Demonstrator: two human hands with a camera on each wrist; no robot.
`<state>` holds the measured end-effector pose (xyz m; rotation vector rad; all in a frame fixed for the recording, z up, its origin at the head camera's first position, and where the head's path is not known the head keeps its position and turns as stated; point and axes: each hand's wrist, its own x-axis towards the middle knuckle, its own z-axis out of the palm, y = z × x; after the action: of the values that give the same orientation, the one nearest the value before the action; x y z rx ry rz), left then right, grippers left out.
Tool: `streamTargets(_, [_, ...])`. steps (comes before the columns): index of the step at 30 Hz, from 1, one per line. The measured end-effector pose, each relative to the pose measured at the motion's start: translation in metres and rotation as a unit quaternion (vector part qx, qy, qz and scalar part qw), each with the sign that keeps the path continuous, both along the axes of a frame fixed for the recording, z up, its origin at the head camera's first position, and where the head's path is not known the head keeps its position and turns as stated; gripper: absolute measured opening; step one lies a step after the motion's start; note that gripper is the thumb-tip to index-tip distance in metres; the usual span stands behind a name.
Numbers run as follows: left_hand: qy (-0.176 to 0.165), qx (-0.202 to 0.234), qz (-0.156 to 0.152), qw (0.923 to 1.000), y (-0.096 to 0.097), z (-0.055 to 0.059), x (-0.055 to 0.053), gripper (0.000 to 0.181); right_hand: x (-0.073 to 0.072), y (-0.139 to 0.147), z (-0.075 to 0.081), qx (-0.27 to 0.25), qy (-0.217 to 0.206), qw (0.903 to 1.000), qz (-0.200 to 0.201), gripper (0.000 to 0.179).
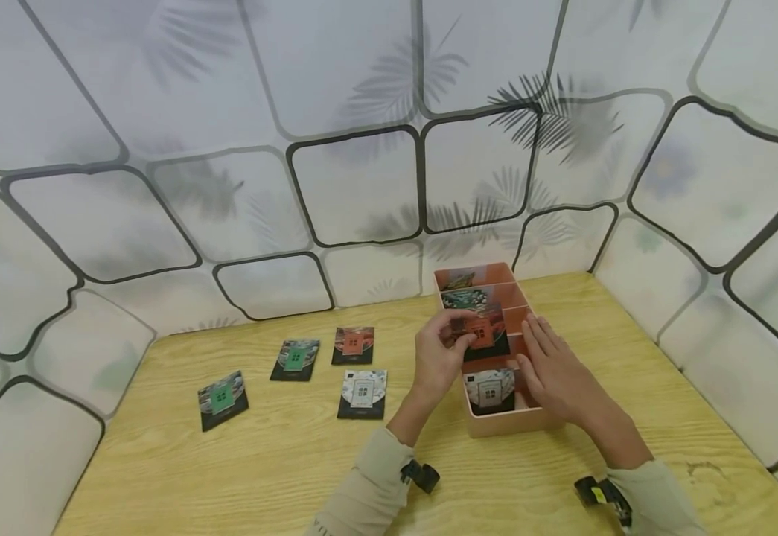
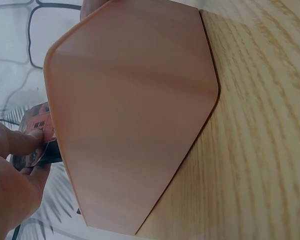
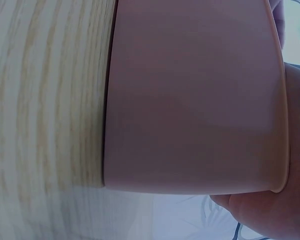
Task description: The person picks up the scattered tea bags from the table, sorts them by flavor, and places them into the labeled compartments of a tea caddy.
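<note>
My left hand pinches a red and black packet between thumb and fingers, over a pink box split into compartments. In the left wrist view the same packet shows beyond the box's rim. Flat along the box's right side lies my right hand, fingers straight, touching the rim. A white and black packet lies in the nearest compartment. Farther back, a green packet and a yellowish packet sit in their own compartments. In the right wrist view, my right hand rests at the rim.
Left of the box on the wooden table lie two green packets, a red packet and a white packet. A patterned wall covering stands behind the table and along both sides.
</note>
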<state>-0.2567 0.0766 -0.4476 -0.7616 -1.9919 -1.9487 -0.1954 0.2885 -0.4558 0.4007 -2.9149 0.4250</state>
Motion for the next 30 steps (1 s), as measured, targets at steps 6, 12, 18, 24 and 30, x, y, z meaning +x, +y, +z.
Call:
streamTargets(6, [-0.013,-0.006,-0.018,0.9997,-0.001,-0.003,0.0,0.03,0.0,0.001,-0.001,0.0,0.008,0.9999,0.006,0.062])
streamTargets(12, [-0.012,-0.05,-0.035,0.9981,-0.004,0.0,0.003,0.025,0.001,0.0,0.001,-0.005,0.006,1.0,0.005,0.062])
streamTargets(18, [-0.004,-0.079,-0.032,0.9964,-0.012,0.004,0.006,0.022,0.002,-0.001,0.003,-0.001,-0.005,1.0,-0.002,0.063])
streamTargets(24, [0.003,-0.054,-0.037,0.9979,-0.02,-0.003,-0.001,0.027,0.002,0.001,0.002,-0.005,-0.009,0.9999,-0.001,0.063])
streamTargets(30, [-0.001,-0.087,-0.037,0.9955,-0.04,0.001,0.006,0.023,-0.001,-0.001,0.001,-0.008,-0.015,0.9998,0.005,0.063])
